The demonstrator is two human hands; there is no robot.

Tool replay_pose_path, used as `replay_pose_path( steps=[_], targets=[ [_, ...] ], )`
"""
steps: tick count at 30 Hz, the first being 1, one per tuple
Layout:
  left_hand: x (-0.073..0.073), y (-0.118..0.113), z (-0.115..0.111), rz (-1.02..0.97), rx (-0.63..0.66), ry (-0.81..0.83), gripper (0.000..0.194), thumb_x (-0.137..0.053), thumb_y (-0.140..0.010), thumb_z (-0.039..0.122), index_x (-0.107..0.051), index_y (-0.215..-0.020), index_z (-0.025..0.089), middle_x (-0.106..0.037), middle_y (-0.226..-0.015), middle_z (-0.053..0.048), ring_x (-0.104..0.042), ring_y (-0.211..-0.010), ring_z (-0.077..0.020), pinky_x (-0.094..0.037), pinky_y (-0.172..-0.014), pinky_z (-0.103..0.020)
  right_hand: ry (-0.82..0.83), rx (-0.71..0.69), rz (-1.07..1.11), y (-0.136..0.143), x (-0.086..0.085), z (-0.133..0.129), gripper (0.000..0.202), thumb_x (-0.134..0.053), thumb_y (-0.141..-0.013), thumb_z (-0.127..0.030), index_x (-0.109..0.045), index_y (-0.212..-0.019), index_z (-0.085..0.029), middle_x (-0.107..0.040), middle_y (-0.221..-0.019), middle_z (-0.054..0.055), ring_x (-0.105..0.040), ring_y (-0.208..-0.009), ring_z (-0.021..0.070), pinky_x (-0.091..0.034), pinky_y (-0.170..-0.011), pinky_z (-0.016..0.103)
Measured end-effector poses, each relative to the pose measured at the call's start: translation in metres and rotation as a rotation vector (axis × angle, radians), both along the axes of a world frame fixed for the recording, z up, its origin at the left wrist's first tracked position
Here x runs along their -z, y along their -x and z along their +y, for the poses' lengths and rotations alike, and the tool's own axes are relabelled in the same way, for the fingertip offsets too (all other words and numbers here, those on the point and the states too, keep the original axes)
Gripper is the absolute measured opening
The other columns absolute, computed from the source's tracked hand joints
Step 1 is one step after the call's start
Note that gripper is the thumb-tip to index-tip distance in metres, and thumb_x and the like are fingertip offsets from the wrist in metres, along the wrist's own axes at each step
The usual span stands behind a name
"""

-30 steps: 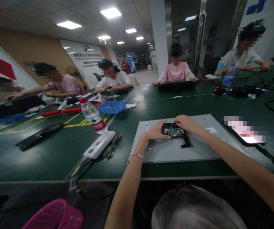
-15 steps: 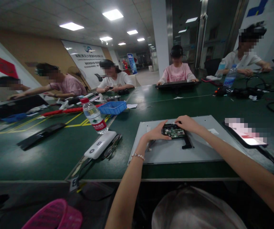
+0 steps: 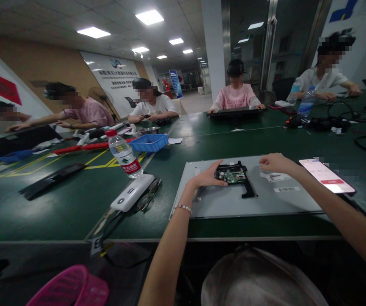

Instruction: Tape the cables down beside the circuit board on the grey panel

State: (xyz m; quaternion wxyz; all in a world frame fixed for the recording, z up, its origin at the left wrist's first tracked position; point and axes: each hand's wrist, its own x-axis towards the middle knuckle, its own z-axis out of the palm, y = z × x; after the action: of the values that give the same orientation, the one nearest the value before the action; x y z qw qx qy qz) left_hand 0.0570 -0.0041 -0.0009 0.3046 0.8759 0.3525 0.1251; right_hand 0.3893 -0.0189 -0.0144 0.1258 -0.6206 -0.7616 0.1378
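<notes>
A large grey flat panel (image 3: 211, 204) lies on the table in front of me. On it sits a green circuit board (image 3: 234, 176) in a black bracket (image 3: 248, 189), whose arm reaches toward me. My left hand (image 3: 206, 175) grips the left side of the board, thumb at the near edge and fingers at the far edge. Over the panel's right part is my right hand (image 3: 274, 163), apart from the board, its fingers curled together. Whether anything small is between those fingertips I cannot make out. Beneath that hand are white labels (image 3: 276, 177).
Right of the panel lies a lit phone (image 3: 327, 176). To the left are a white power bank (image 3: 132, 193), glasses (image 3: 149, 195), a water bottle (image 3: 125, 155) and a blue tray (image 3: 151, 143). A pink basket (image 3: 71, 287) is below the table edge. Several people sit around the table.
My right hand has moved right, off the circuit board's far edge to above the panel's labels. My left hand has stayed at the board. The phone screen shows more plainly.
</notes>
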Motion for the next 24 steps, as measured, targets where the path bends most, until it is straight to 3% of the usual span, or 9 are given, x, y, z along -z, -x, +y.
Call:
replay_pose_path(
  steps=[8, 17, 24],
  targets=[
    [0.001, 0.001, 0.001, -0.003, 0.003, -0.007, 0.110, -0.074, -0.065, 0.052, -0.013, -0.149, 0.016, -0.018, -0.155, -0.014, -0.023, -0.141, -0.0286, -0.018, -0.117, -0.042, 0.132, 0.026, 0.047, -0.001, -0.005, -0.023, 0.029, -0.066, -0.073, -0.031, -0.071, -0.098, -0.017, -0.070, -0.099, 0.009, -0.065, -0.090, 0.0241, -0.050, -0.073, 0.031],
    [-0.004, 0.000, -0.002, 0.004, -0.006, 0.025, 0.111, -0.074, -0.064, 0.050, -0.013, -0.149, 0.016, -0.016, -0.155, -0.014, -0.022, -0.141, -0.0291, -0.018, -0.117, -0.042, 0.155, -0.017, 0.106, -0.005, 0.002, -0.019, 0.023, -0.065, -0.072, -0.024, -0.072, -0.092, -0.019, -0.072, -0.092, 0.006, -0.066, -0.086, 0.0219, -0.049, -0.073, 0.030],
    [-0.002, 0.000, 0.000, -0.005, 0.005, 0.022, 0.112, -0.074, -0.064, 0.053, -0.011, -0.149, 0.016, -0.015, -0.156, -0.013, -0.019, -0.142, -0.0287, -0.016, -0.118, -0.041, 0.166, 0.014, 0.295, -0.006, 0.007, -0.020, 0.021, -0.064, -0.074, -0.024, -0.072, -0.092, -0.018, -0.072, -0.089, 0.007, -0.067, -0.081, 0.0197, -0.051, -0.071, 0.028]
  ],
)
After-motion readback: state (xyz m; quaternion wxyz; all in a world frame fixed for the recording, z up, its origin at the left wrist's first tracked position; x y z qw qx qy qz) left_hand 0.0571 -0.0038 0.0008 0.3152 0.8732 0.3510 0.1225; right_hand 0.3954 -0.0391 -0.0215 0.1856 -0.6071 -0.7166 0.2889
